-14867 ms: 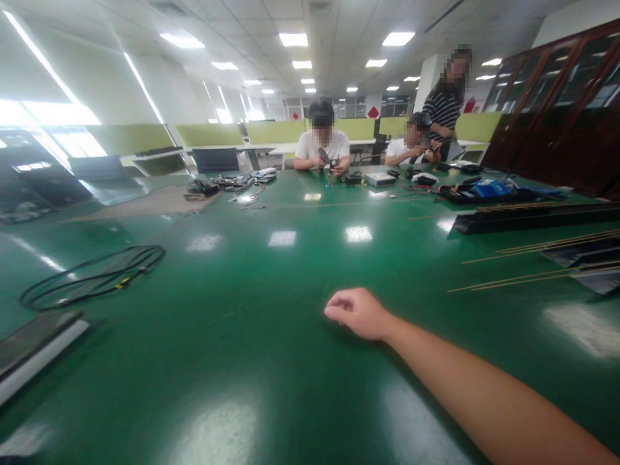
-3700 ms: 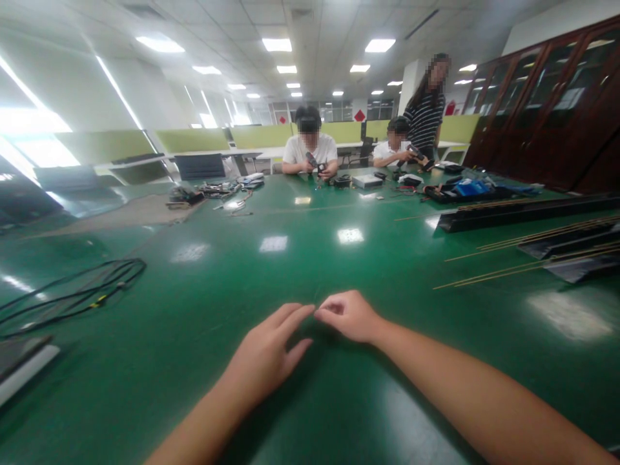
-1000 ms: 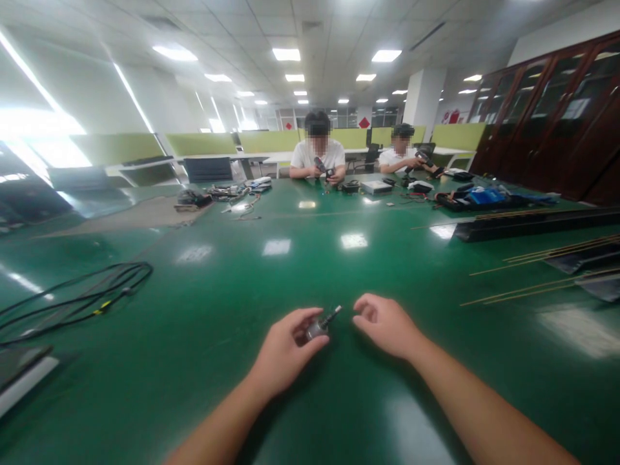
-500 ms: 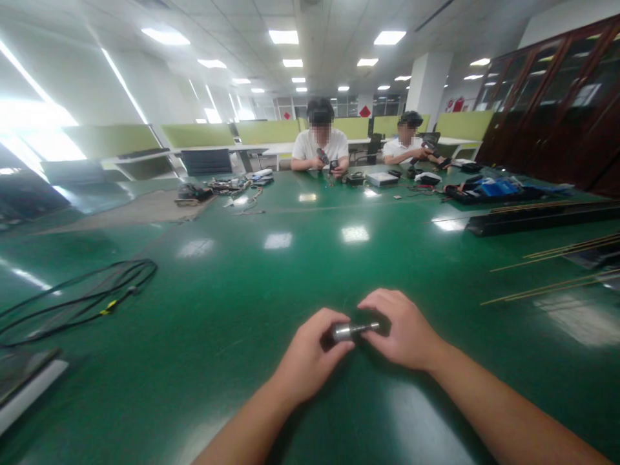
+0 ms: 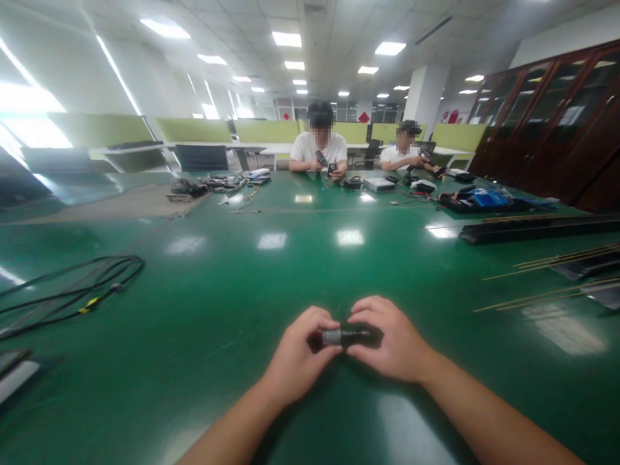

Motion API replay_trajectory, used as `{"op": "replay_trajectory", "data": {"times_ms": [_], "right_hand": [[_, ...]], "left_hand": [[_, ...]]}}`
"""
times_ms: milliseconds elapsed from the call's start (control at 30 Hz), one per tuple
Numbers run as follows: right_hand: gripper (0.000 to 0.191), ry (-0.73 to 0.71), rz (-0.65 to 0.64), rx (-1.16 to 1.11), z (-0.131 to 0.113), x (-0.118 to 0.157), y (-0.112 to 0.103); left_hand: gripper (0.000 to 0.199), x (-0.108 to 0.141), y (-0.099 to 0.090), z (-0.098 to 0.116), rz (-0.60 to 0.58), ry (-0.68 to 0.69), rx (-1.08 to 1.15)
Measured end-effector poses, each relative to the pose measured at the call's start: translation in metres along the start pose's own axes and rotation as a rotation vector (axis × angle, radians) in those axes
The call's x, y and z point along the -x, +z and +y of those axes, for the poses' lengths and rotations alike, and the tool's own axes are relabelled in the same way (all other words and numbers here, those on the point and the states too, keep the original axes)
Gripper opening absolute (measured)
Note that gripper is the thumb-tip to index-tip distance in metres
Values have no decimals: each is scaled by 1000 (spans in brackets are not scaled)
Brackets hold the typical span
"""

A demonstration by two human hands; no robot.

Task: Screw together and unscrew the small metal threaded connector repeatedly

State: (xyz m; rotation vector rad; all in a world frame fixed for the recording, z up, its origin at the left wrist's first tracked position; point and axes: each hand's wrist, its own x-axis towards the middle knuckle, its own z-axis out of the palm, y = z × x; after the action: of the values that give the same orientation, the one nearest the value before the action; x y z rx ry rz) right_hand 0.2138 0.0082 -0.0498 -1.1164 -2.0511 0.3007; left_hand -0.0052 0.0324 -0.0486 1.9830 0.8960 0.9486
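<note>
A small grey metal cylinder with a narrower, dark right end lies level between my hands, just above or on the green tabletop. My left hand grips its thicker grey end between thumb and fingers. Around the dark end curls my right hand, thumb below and fingers above. The palm of that hand stays apart from the piece. What kind of part it is cannot be made out.
A black cable lies coiled at the left. Thin rods and a long black channel lie at the right. Two people sit across the green table, among tools and electronic parts.
My right fingers have shifted left along the piece, closer to my left hand. The piece's bright thin tip no longer shows clearly; its right end looks darker. The view has shifted slightly.
</note>
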Motion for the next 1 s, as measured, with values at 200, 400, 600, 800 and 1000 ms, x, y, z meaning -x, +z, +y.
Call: {"op": "replay_trajectory", "data": {"times_ms": [200, 400, 600, 800, 1000], "right_hand": [[32, -11, -18, -48, -3, 1, 3], [10, -4, -82, -122, -5, 1, 5], [9, 4, -49, -154, -4, -1, 10], [15, 25, -38, -172, -2, -2, 11], [14, 40, -31, -169, -1, -2, 10]], "left_hand": [[12, 1, 2, 2, -7, 56, 13], [12, 2, 3, 4, -17, 97, 8], [17, 3, 3, 3, 35, 85, -23], [14, -1, 3, 4, 51, 90, -61], [15, -1, 4, 2, 52, 95, -55]]}}
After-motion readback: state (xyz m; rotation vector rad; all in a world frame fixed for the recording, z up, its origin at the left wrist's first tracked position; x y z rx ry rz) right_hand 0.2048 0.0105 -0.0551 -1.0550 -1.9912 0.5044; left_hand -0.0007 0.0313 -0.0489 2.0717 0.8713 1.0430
